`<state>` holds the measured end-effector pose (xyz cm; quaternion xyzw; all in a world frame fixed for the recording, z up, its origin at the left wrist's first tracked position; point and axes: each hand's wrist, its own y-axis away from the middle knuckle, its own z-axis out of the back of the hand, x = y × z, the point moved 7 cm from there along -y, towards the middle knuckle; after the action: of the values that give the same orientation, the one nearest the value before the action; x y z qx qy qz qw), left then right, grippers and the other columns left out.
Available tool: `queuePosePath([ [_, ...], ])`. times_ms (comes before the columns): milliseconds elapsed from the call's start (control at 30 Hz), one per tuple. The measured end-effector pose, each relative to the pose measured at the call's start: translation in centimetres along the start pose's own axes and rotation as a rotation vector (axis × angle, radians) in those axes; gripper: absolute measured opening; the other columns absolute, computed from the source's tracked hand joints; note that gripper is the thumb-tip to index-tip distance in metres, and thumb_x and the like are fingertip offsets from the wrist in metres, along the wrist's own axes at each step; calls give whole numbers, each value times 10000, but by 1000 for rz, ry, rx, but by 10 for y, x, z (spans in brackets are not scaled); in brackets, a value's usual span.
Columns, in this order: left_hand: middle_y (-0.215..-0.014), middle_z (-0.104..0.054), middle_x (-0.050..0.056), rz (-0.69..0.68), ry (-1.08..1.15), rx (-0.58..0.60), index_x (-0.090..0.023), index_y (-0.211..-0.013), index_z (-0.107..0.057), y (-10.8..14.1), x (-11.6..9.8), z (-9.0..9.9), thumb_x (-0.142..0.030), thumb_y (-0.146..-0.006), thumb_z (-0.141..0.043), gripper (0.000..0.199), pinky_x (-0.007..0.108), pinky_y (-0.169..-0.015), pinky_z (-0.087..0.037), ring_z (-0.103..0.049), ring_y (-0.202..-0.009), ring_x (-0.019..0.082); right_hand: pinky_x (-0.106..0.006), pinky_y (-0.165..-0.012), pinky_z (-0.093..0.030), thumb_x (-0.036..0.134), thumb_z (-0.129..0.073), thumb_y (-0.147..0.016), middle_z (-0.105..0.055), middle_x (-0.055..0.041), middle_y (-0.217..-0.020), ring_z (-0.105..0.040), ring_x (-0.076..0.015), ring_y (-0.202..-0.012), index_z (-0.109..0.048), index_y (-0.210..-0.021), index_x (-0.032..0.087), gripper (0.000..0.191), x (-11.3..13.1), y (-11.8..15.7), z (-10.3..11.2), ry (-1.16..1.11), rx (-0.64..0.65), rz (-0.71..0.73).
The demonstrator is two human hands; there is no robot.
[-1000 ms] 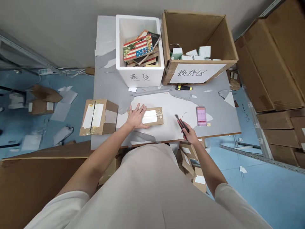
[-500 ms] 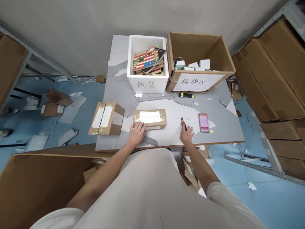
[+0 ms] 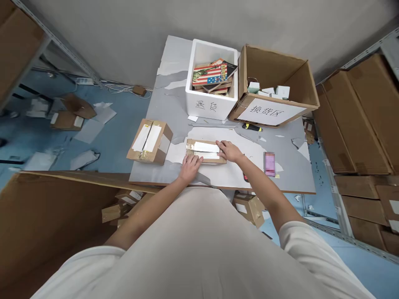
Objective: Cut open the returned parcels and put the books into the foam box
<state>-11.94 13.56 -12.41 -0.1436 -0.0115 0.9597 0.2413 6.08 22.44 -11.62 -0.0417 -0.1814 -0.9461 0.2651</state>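
A small taped cardboard box (image 3: 205, 157) lies near the table's front edge, with a dark slit running lengthwise through its white label. My left hand (image 3: 190, 167) grips its near left corner, fingers bent over the top. At the opposite end, my right hand (image 3: 230, 150) has its fingers curled over the box's right edge. The red-and-black utility knife (image 3: 245, 178) lies on the table, mostly hidden beneath my right forearm. Left of my left hand stands a larger cardboard box (image 3: 149, 141), its label and tape also slit down the middle.
Behind are a white foam box (image 3: 212, 106) of books and a cardboard carton (image 3: 277, 112) holding small white boxes. A yellow-and-black cutter (image 3: 252, 127) lies before them. To the right is a phone (image 3: 269, 164). A big open carton (image 3: 62, 224) stands at lower left.
My right hand has let go of the utility knife and moved left onto the small box. A slit now shows across that box's label. The camera view has shifted and turned.
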Motion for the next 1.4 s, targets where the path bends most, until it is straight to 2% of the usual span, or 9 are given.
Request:
queuePosePath([
  [200,-1214,-569,146,-18,14,19,-176,-1340,-485,0,-1,1,-168,-839,-460,501,497,-1096,-238,-465,-1179,293,-469,-920,-376,358,-378,-938,-491,-252,-1276,-470,-362,-1124,-256,-1455,98,592,17,-2,2,244,1,-154],
  [367,-1256,-544,152,-42,31,20,-182,-1358,-465,6,-1,0,-172,-841,-461,517,521,-1105,-226,-457,-1207,296,-363,-768,-445,364,-245,-983,-635,-173,-1084,-582,-281,-954,-465,-1275,154,422,-9,-4,19,12,-10,-209],
  [567,-1269,-529,171,-84,115,-30,-175,-1328,-503,8,4,7,-155,-829,-477,500,524,-1091,-268,-452,-1234,300,-378,-803,-457,368,-407,-916,-604,-160,-1097,-568,-251,-935,-471,-1237,127,406,-45,-6,42,-353,-429,-591],
  [700,-1339,-477,175,-29,220,-85,-194,-1318,-502,3,26,22,-225,-834,-520,485,510,-1036,-358,-430,-1258,313,-449,-946,-370,227,-381,-899,-482,-152,-1269,-442,-284,-1134,-584,-1141,200,317,-15,12,42,-178,-637,-478],
  [867,-1492,-307,202,31,299,5,-157,-1435,-324,-19,67,36,-436,-690,-722,890,504,-1035,-373,-362,-1324,369,-452,-960,-321,256,-406,-924,-550,-142,-1143,-468,-282,-1059,-612,-1183,233,332,24,41,19,43,-379,-161],
  [1000,-1528,-260,206,-35,352,123,-130,-1474,-209,-38,86,37,-477,-585,-797,1121,447,-1077,-350,-336,-1365,349,-457,-1014,-311,500,-475,-884,-451,-187,-1358,-371,-334,-1255,-443,-1377,146,608,38,51,11,29,-276,-2],
  [1100,-1463,-371,209,-58,378,117,-100,-1444,-252,-47,95,37,-426,-617,-790,1039,425,-1102,-321,-365,-1350,321,-477,-1049,-281,484,-426,-908,-350,-200,-1466,-281,-344,-1345,-337,-1436,111,652,35,43,14,3,-251,-68],
  [1233,-1311,-501,175,-46,400,81,-126,-1352,-392,-50,96,35,-363,-675,-752,802,428,-1046,-376,-461,-1248,302,-446,-964,-365,323,-433,-915,-497,-178,-1316,-441,-319,-1194,-385,-1412,157,526,23,28,20,-54,-187,-202],
  [1400,-1282,-469,158,-48,334,98,-163,-1350,-403,-47,89,29,-349,-576,-808,893,455,-990,-405,-460,-1201,333,-463,-936,-350,302,-654,-787,-475,-162,-1333,-429,-334,-1188,-498,-1292,205,537,15,25,24,-51,-170,-218],
])
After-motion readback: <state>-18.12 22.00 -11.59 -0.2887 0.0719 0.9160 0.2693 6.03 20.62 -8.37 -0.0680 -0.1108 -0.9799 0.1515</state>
